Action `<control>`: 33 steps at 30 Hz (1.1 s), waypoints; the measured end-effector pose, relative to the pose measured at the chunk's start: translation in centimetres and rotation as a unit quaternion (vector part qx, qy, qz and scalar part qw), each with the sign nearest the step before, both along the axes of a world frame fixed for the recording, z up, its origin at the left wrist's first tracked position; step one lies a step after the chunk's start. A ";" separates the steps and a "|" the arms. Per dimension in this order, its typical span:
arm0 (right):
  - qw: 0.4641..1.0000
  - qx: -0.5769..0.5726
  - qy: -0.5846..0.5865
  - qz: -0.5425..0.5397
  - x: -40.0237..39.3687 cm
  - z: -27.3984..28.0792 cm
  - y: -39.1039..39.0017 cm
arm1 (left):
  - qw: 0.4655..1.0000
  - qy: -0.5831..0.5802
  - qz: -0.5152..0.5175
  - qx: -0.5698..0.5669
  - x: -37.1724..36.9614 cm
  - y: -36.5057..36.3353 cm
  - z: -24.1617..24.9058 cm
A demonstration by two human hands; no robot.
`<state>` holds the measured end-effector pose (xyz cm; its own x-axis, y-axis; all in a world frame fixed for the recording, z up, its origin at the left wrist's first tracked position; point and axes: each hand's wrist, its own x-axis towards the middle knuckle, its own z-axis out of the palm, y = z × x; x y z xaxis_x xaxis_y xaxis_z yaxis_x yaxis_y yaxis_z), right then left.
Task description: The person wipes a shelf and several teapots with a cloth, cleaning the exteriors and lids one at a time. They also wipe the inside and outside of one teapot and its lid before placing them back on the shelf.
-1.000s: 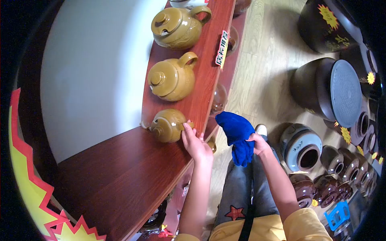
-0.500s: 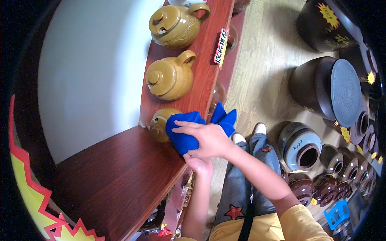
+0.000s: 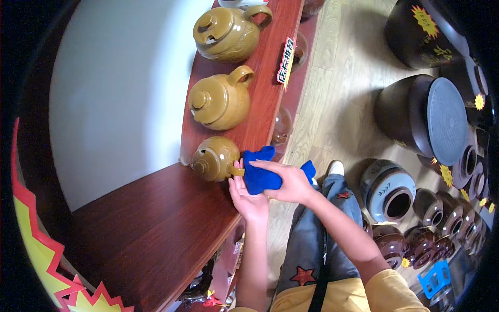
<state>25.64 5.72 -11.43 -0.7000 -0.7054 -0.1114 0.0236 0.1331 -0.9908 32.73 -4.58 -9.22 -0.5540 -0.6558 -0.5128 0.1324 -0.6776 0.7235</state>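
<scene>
A small mustard-brown lidded teapot sits on the reddish wooden shelf, its handle pointing toward me. My left hand is palm up beside that handle, fingers stretched out and fingertips right at it. In my right hand is a bunched blue cloth, held just above the left palm and close to the handle. Farther along the shelf stand a second mustard teapot and a larger one with a notched lid.
A sign with red and black characters hangs on the shelf's front edge. Large dark jars, a pale blue jar and several brown jars stand on the wooden floor to the right. A white wall backs the shelf.
The blue cloth has come off the small teapot and moved right with my right hand, uncovering its body and handle. My left palm now shows, turned upward.
</scene>
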 end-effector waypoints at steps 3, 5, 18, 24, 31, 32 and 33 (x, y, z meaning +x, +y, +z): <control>1.000 0.005 0.000 -0.004 0.1 0.5 -0.2 | 0.999 -0.025 -0.017 0.012 0.2 0.2 -0.2; 1.000 0.009 -0.002 -0.009 0.0 0.6 -0.1 | 0.999 -0.032 -0.004 0.034 0.2 0.1 0.2; 0.991 -0.038 -0.012 0.124 -3.7 1.6 -2.4 | 0.997 -0.074 0.019 -0.012 1.7 -0.8 -1.4; 0.983 -0.103 -0.047 0.145 -3.9 -1.3 -1.9 | 0.995 -0.079 -0.026 -0.047 1.1 -0.6 -1.1; 0.981 -0.040 -0.090 0.166 -2.8 -3.6 3.0 | 0.990 -0.139 0.019 0.000 0.3 0.6 -0.3; 0.979 -0.078 -0.147 0.121 -2.6 -3.4 3.7 | 0.989 -0.146 0.021 0.000 0.7 0.9 -0.4; 0.969 -0.116 -0.203 0.076 -2.4 -3.3 4.5 | 0.988 -0.153 0.023 -0.001 1.1 1.2 -0.5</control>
<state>23.27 10.24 -14.69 -0.5182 -0.8355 -0.1827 0.4163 -0.0598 -0.9073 33.87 -3.37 -9.68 -0.3420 -0.6783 -0.6503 -0.0619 -0.6743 0.7359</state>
